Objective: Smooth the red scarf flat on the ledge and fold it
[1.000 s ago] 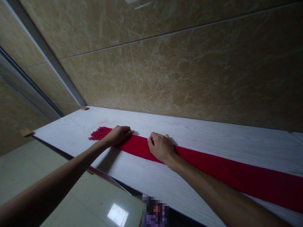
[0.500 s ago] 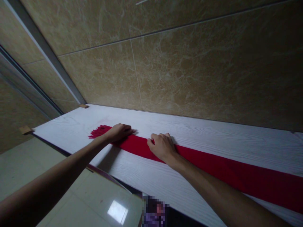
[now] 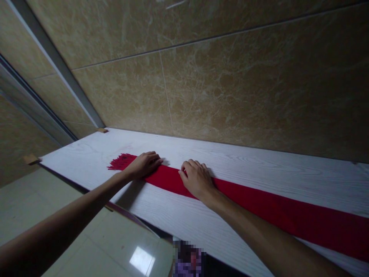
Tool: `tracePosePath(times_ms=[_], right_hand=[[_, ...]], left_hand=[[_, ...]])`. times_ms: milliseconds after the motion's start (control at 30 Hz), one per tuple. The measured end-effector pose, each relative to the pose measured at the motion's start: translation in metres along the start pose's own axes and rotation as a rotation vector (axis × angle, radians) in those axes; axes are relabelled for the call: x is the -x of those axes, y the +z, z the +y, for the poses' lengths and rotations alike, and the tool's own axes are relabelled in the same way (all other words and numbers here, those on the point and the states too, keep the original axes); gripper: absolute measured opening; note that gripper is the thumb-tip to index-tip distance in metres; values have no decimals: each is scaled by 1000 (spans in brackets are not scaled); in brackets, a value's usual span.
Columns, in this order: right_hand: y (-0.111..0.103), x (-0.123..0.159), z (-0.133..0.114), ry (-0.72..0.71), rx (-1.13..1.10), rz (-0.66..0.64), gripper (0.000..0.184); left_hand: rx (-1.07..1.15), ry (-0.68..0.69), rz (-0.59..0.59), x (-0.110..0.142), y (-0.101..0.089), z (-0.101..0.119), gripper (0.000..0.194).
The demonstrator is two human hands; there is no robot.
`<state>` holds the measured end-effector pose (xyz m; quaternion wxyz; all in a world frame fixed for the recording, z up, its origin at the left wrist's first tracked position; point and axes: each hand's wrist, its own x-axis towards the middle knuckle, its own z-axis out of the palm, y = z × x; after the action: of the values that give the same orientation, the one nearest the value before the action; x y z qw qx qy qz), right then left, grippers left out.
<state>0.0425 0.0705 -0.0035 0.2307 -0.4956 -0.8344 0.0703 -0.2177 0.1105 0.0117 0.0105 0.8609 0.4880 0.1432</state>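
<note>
While left hand (image 3: 144, 163) and right hand (image 3: 198, 179) lie palm-down, what's the grip?

Fingers curled on red cloth (image 3: 170, 180), can't tell if pinching. It's under both, on tabletop (image 3: 230, 161), fringe (image 3: 117, 162) at left hand's 9 o'clock.

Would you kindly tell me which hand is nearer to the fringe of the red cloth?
Left. The left hand is at the red cloth, close to the fringe; the right hand is farther along the cloth, away from that end.

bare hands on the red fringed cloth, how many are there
2: the bare left hand near the red tasselled fringe, the bare right hand farther right along the red fringed cloth.
</note>
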Motion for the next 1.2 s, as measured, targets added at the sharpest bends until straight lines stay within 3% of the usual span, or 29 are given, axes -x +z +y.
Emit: tracePosePath(times_ms=[133, 267, 467, 567, 767, 900, 1200], right_hand=[[-1, 1, -1, -28, -37, 14, 9], [-2, 1, 0, -9, -49, -11, 16], [0, 0, 0, 23, 7, -49, 38], [-1, -1, 1, 42, 24, -57, 42], [-5, -2, -1, 90, 30, -70, 42], [-4, -4, -2, 119, 27, -82, 43], [1, -4, 0, 121, 33, -90, 31]], left_hand=[[63, 57, -15, 0, -5, 7, 47], [94, -21, -15, -4, -5, 9, 50], [161, -162, -226, -8, -9, 4, 58], [112, -214, -250, -12, -15, 2, 61], [-138, -381, -300, -12, -27, -23, 53], [-136, -491, -299, -3, -31, -48, 56], [-224, -480, -299, -5, -28, -59, 59]])
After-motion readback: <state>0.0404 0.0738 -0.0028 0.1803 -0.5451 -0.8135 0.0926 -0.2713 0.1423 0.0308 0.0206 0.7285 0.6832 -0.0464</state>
